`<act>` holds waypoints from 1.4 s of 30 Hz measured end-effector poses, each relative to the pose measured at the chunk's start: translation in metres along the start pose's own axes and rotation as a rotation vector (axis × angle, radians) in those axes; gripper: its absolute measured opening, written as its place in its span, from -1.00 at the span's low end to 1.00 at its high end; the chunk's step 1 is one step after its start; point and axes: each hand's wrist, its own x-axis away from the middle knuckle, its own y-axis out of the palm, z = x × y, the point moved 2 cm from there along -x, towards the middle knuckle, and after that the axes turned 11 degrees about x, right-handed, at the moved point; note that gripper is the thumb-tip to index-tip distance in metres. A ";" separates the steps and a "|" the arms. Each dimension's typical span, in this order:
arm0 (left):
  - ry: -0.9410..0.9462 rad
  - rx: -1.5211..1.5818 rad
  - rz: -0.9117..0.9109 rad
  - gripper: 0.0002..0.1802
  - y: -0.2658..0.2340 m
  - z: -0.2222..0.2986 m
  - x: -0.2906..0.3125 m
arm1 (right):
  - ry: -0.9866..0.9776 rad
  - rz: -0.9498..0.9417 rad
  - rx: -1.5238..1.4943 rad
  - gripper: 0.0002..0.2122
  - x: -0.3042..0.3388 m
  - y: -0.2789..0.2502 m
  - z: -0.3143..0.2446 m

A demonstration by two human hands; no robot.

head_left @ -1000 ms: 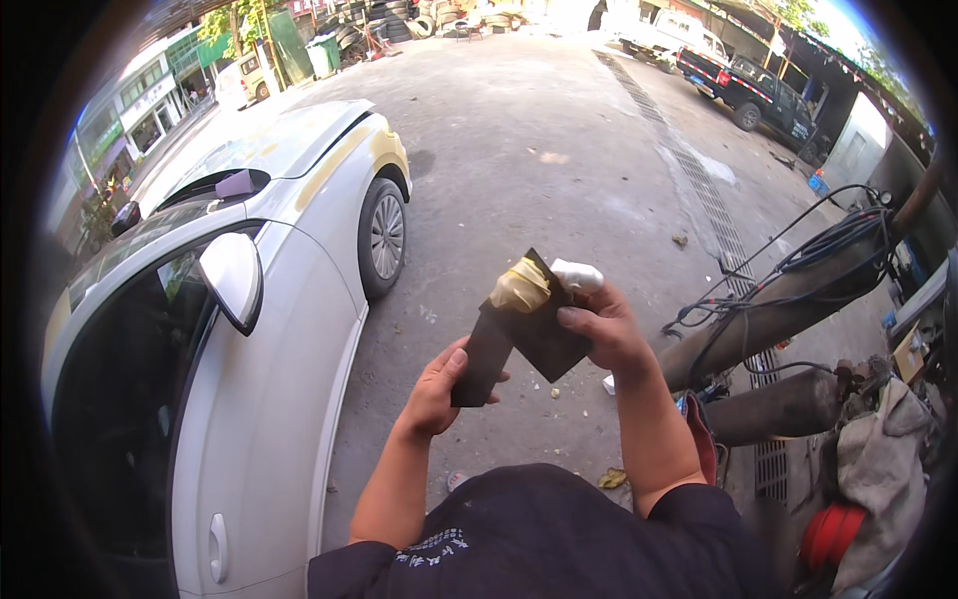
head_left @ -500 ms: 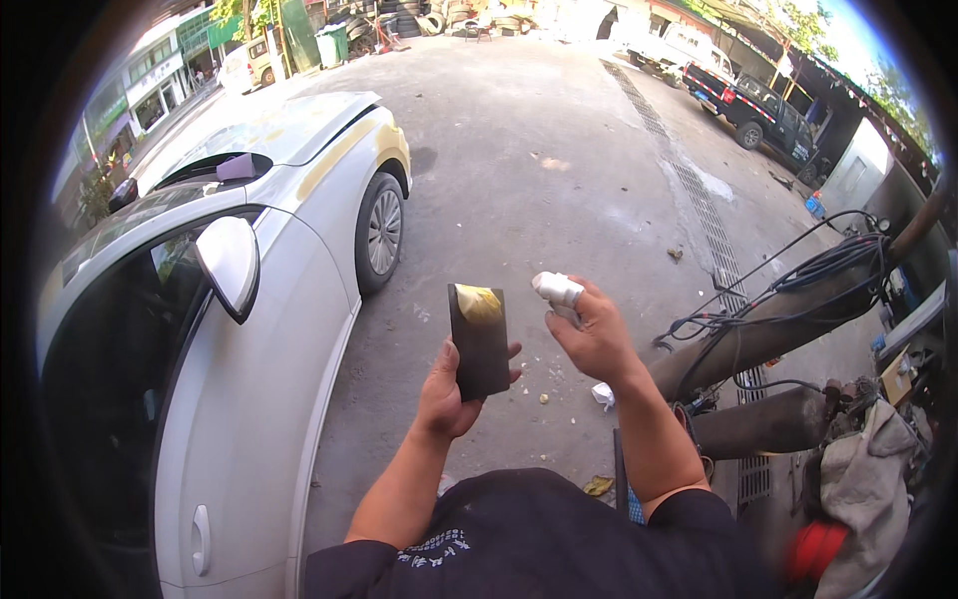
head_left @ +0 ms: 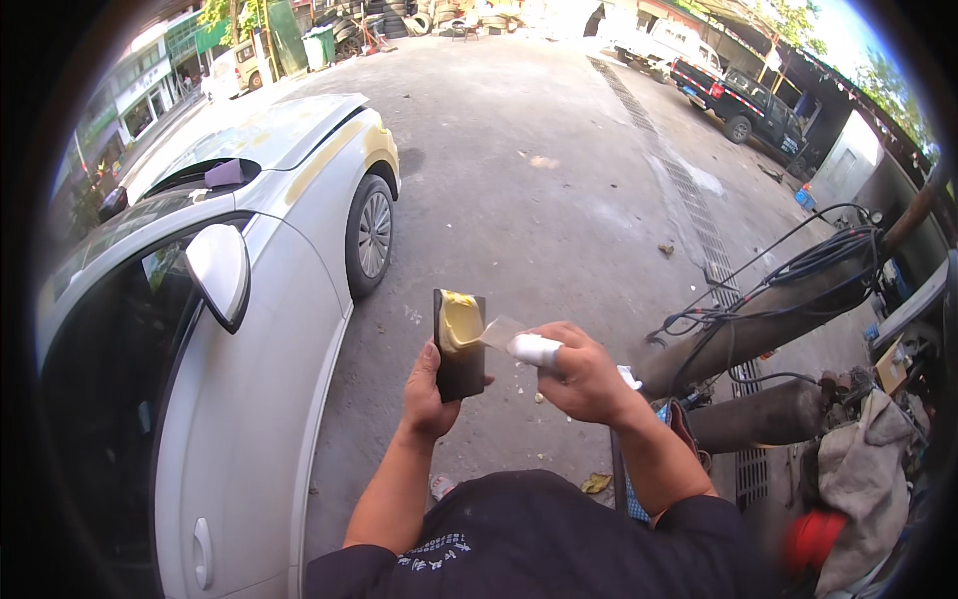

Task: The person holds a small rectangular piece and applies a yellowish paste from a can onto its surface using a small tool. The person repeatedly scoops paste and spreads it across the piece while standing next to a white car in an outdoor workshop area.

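Note:
Upright in front of me, a dark rectangular board (head_left: 461, 379) is gripped by my left hand (head_left: 427, 401), thumb along its left edge and fingers behind it. Yellow putty (head_left: 461, 324) is smeared over the board's upper half. My right hand (head_left: 587, 377) is closed on a thin translucent putty spreader (head_left: 502, 331), whose edge meets the right side of the putty. White wrapping (head_left: 536, 349) covers a fingertip of that hand. Its other fingers are partly hidden.
A white car (head_left: 254, 329) with yellowish patches on its fender stands close on my left. To the right lie a thick pipe (head_left: 718, 349) with coiled black cables (head_left: 823, 265), a dark cylinder (head_left: 758, 419) and a grey cloth (head_left: 866, 469). A drain grate (head_left: 699, 210) crosses the ground.
My right hand has moved left and turned, bringing the spreader into view against the putty. The putty now spreads lower on the board. My left hand has shifted slightly left.

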 end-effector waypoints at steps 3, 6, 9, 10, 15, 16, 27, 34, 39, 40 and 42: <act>-0.297 0.320 -0.197 -0.28 0.005 0.001 0.012 | -0.173 0.037 -0.043 -0.56 0.004 -0.018 0.012; -0.408 0.467 -0.404 -0.29 0.013 -0.001 0.016 | -0.173 -0.064 -0.124 -0.56 0.003 -0.004 0.039; -0.421 0.483 -0.428 -0.30 0.019 -0.002 0.016 | -0.111 -0.021 -0.231 -0.53 0.008 0.012 0.064; -0.409 0.467 -0.442 -0.30 0.022 -0.001 0.016 | -0.065 -0.038 -0.222 -0.59 0.012 0.013 0.071; -0.092 0.232 -0.192 -0.27 0.028 0.017 0.008 | 0.422 0.124 -1.083 -0.63 0.047 0.008 0.082; -0.019 0.149 -0.141 -0.27 0.029 0.019 0.007 | 0.463 0.123 -1.189 -0.57 0.054 0.015 0.076; -0.086 -0.327 -0.201 -0.43 0.034 0.023 0.004 | 0.371 -0.072 -0.965 -0.63 0.024 -0.014 0.063; -0.424 0.331 -0.448 -0.29 0.025 0.017 0.019 | -0.334 -0.188 -0.138 -0.57 0.024 -0.051 -0.001; -0.474 0.393 -0.435 -0.31 0.018 0.004 0.019 | -0.136 -0.076 -0.322 -0.51 0.027 -0.011 0.030; -0.463 0.396 -0.429 -0.32 0.020 0.003 0.019 | -0.098 -0.140 -0.167 -0.52 0.030 -0.005 0.042; -0.404 0.352 -0.456 -0.31 0.028 0.003 0.015 | 0.037 -0.127 -0.012 -0.56 0.038 0.002 0.061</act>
